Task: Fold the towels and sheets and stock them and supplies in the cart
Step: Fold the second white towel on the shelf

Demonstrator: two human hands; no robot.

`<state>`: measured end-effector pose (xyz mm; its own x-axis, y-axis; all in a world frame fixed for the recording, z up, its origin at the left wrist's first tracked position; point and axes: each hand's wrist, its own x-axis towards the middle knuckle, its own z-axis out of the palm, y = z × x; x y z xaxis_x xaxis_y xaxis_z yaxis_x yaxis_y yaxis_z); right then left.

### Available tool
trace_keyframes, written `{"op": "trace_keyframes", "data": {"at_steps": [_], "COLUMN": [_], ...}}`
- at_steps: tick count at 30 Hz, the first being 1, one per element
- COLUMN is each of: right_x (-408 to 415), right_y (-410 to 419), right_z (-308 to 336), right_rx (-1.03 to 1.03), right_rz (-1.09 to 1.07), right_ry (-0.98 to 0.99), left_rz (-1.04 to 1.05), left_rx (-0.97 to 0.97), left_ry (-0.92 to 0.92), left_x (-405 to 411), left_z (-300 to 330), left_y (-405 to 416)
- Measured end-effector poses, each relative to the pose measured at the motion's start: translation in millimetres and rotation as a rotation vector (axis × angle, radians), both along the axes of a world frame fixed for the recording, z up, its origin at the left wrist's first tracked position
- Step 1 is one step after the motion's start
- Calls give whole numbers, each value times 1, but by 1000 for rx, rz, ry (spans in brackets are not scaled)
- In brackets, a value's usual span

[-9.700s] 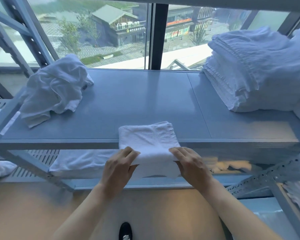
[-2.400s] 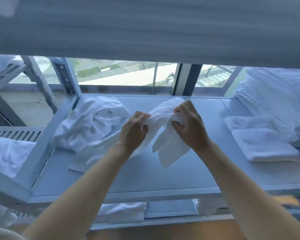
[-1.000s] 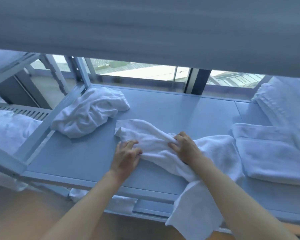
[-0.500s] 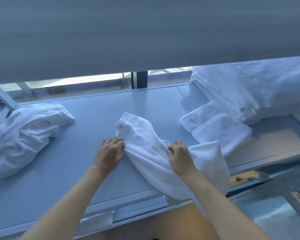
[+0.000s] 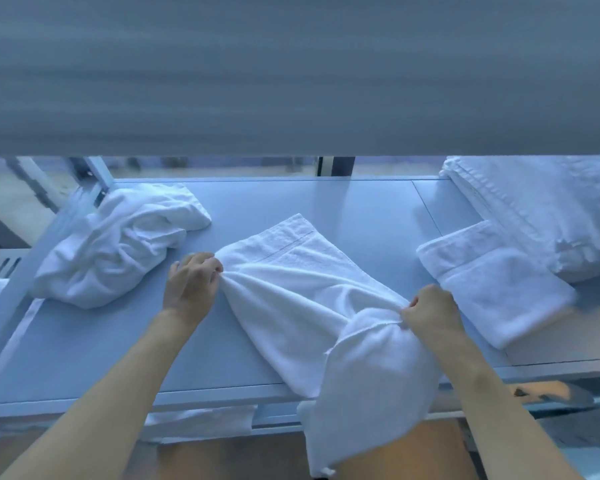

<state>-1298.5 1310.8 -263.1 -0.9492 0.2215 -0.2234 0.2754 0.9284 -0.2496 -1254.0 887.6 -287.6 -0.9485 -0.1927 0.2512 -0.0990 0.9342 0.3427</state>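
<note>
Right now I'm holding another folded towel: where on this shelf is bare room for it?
The grey metal shelf is bare at front left, between the crumpled white towel pile and the left hand, and at the back centre. The right is crowded: the spread white towel, gripped by the right hand, the folded white towel and the tall stack.

Two hands, the left hand (image 5: 191, 285) and the right hand (image 5: 430, 311), share one spread towel (image 5: 302, 289), alongside one crumpled towel (image 5: 118, 244) far left, one folded towel (image 5: 492, 282) right, and one stack (image 5: 541, 209) far right whose layers are perhaps too blurred to count.
</note>
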Motion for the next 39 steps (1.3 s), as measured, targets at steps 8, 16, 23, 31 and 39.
{"op": "trace_keyframes", "data": {"at_steps": [8, 16, 23, 31, 39], "right_x": [-12, -46, 8, 23, 43], "right_y": [-70, -115, -77, -70, -73], "right_z": [3, -33, -87, -89, -93], "right_rx": [-121, -257, -95, -56, -120], "right_rz": [470, 747, 592, 544, 516], "right_ry": [98, 66, 225, 238, 291], "left_rz": [-261, -524, -96, 66, -46], "left_rx": [134, 302, 248, 243, 44], "left_ry": [-288, -141, -77, -234, 333], "left_x": [15, 55, 71, 50, 33], "left_z": [-26, -42, -43, -28, 39], "left_y": [94, 86, 72, 98, 73]}}
